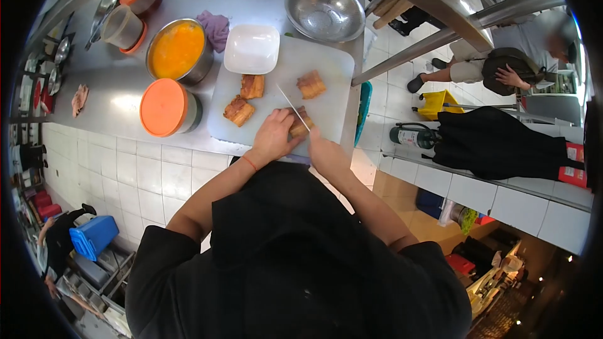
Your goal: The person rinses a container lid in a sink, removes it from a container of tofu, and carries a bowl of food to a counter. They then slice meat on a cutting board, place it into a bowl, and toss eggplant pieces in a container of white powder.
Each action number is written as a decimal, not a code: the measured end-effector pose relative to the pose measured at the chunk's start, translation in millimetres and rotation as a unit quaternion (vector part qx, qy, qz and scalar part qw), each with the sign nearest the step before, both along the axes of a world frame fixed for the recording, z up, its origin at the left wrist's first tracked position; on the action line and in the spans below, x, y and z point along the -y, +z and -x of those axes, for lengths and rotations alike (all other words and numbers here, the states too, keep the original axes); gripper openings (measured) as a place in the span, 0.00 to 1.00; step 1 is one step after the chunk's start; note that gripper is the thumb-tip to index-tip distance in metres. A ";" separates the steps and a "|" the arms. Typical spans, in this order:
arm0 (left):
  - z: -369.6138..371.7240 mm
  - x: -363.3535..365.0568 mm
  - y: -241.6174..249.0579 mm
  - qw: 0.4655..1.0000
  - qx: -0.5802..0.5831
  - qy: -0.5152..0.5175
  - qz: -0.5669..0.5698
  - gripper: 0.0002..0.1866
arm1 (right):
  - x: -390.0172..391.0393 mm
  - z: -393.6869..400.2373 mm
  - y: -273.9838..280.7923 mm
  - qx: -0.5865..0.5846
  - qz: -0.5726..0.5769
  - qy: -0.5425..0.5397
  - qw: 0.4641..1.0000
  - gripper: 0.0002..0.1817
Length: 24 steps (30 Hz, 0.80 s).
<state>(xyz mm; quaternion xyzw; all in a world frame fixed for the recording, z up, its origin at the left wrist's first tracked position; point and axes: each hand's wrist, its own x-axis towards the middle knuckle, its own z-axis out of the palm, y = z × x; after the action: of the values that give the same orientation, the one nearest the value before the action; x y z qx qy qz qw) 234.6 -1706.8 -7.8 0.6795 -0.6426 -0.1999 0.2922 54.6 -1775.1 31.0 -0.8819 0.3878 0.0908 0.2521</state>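
Note:
On a white cutting board (251, 127) lie several browned chunks of what looks like roast pork belly. My right hand (326, 152) is closed round the handle of a knife (289, 102), its blade slanting up and left across one pork piece (303, 124). Against the left side of that piece rests my left hand (274, 136), fingers bent and holding it on the board. Another pork piece (311, 84) sits above the blade to the right. Two more, an upper one (252, 86) and a lower one (239, 111), lie left of the knife, below a white square bowl (252, 49).
Left of the board are a metal bowl of orange liquid (179, 50), an orange-lidded tub (164, 108) and a purple cloth (215, 29). A steel basin (325, 11) stands behind it. A metal post (421, 47) rises at the right. Other people are farther off.

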 end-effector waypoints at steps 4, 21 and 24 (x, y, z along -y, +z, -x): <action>-5.7 -0.9 5.2 1.000 -0.013 -0.004 0.026 0.27 | 8.7 2.8 31.8 -0.010 -0.018 0.002 1.000 0.12; -11.0 -13.7 3.4 0.999 0.008 -0.026 0.045 0.23 | 2.2 3.9 22.5 0.027 -0.055 -0.005 0.998 0.08; -10.1 -13.3 3.3 0.999 -0.006 -0.039 0.031 0.22 | -4.5 13.6 64.3 0.005 -0.065 0.026 0.998 0.09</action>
<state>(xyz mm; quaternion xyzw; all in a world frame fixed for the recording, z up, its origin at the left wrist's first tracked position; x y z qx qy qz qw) 244.7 -1693.5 -4.4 0.6430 -0.6730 -0.1953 0.3089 41.0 -1770.6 95.3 -0.8737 0.3573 0.1182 0.3082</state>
